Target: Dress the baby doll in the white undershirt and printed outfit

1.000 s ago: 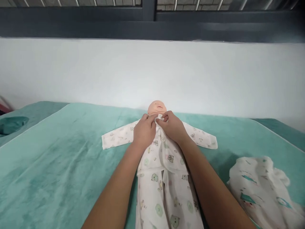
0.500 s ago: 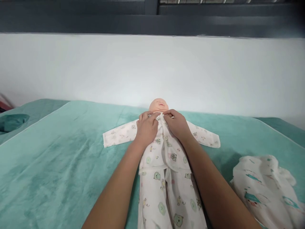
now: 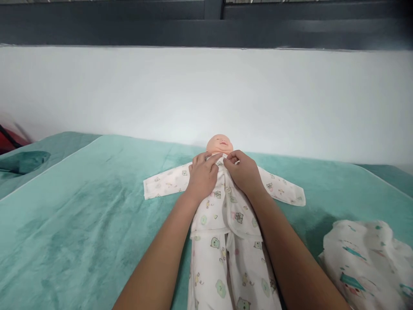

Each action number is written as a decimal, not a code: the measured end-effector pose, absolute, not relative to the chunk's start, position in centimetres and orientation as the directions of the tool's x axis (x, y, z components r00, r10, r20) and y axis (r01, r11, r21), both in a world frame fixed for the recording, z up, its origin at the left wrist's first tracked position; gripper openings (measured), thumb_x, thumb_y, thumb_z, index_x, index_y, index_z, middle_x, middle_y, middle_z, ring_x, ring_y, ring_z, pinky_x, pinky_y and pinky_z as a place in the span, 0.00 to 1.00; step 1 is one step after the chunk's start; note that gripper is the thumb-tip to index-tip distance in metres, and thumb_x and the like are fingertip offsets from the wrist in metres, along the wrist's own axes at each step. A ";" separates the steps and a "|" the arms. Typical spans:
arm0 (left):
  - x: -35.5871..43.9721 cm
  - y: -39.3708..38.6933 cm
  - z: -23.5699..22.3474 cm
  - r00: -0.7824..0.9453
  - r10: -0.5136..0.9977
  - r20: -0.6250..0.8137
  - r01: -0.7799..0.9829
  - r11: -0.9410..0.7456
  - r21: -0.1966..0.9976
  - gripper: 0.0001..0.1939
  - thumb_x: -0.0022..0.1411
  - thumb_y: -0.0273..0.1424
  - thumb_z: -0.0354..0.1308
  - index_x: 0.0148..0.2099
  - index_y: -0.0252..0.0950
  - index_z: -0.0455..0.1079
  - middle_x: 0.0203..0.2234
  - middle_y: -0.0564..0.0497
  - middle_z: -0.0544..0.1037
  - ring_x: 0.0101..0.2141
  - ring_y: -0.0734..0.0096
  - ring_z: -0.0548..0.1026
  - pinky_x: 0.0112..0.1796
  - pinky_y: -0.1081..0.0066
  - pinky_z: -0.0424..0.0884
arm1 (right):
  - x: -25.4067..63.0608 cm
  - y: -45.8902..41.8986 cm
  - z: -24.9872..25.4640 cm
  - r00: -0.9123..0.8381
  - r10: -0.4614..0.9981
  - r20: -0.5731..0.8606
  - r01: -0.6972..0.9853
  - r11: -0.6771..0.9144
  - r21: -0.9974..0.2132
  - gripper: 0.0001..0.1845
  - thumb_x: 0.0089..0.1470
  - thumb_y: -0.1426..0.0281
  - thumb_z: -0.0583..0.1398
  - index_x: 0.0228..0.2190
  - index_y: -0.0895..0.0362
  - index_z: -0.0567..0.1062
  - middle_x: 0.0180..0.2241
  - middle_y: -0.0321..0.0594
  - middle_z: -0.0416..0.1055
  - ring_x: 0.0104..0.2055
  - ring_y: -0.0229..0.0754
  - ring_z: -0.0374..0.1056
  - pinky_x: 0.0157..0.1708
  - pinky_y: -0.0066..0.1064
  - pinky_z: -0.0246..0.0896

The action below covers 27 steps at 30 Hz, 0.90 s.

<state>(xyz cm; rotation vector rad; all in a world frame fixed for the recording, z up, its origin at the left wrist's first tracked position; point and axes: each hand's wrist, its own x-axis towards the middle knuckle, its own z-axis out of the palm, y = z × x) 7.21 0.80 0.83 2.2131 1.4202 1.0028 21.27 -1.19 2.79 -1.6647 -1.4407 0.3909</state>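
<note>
A baby doll (image 3: 219, 143) lies on its back, wearing a white long-sleeved baby shirt (image 3: 209, 218) printed with small animals. My left hand (image 3: 203, 174) is at the collar, index finger stretched along the neckline and the other fingers bent, gripping the fabric. Opposite it, my right hand (image 3: 244, 171) pinches the shirt's front edge just below the doll's chin. The exact bit of cloth or fastener between the fingertips is too small to make out. Below the shirt hem are matching printed baby pants (image 3: 209, 273). Both sleeves are spread outward.
The doll lies on a green plush cover (image 3: 80, 224). At the lower right is a bundled white printed cloth (image 3: 363, 262). Behind the bed rises a white wall (image 3: 161, 94) under a dark window frame (image 3: 129, 26). Something red (image 3: 13, 137) shows at the far left.
My right hand has shifted its pinch slightly at the collar, and the left index finger has straightened along the neckline. The view has swung a little to the left. Doll and clothes lie as before.
</note>
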 end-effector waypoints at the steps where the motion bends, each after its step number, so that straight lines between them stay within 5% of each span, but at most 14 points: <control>1: 7.2 0.8 0.9 0.256 0.889 0.379 0.658 -0.448 0.605 0.24 0.68 0.29 0.42 0.61 0.49 0.69 0.58 0.48 0.67 0.59 0.58 0.62 0.59 0.53 0.58 | 21.3 -1.1 2.7 0.291 0.906 0.308 0.638 0.056 -0.768 0.06 0.50 0.63 0.58 0.27 0.52 0.70 0.27 0.33 0.71 0.30 0.41 0.64 0.34 0.34 0.54; 17: 7.2 0.3 1.4 0.263 0.869 0.419 0.590 -0.489 0.643 0.23 0.65 0.26 0.44 0.54 0.45 0.74 0.55 0.49 0.72 0.57 0.60 0.63 0.59 0.55 0.59 | 21.5 -1.0 2.3 0.525 0.777 0.348 0.403 0.133 -0.906 0.04 0.48 0.67 0.56 0.25 0.54 0.68 0.25 0.33 0.66 0.29 0.39 0.61 0.34 0.32 0.58; 22: 7.2 -0.3 2.0 0.275 0.842 0.464 0.509 -0.537 0.673 0.18 0.64 0.25 0.48 0.47 0.44 0.76 0.54 0.51 0.73 0.58 0.62 0.64 0.60 0.57 0.58 | 22.0 -0.8 2.2 0.400 0.834 0.380 0.338 0.252 -0.907 0.04 0.48 0.68 0.55 0.26 0.54 0.68 0.38 0.38 0.73 0.41 0.42 0.66 0.44 0.34 0.60; 27: 7.2 -0.9 2.5 0.375 0.813 0.445 0.472 -0.581 0.663 0.11 0.66 0.34 0.54 0.45 0.45 0.77 0.56 0.52 0.71 0.61 0.61 0.60 0.63 0.56 0.53 | 22.4 -0.6 2.1 0.370 0.869 0.330 0.219 0.264 -0.940 0.05 0.49 0.68 0.55 0.23 0.53 0.64 0.26 0.32 0.68 0.32 0.39 0.64 0.35 0.31 0.58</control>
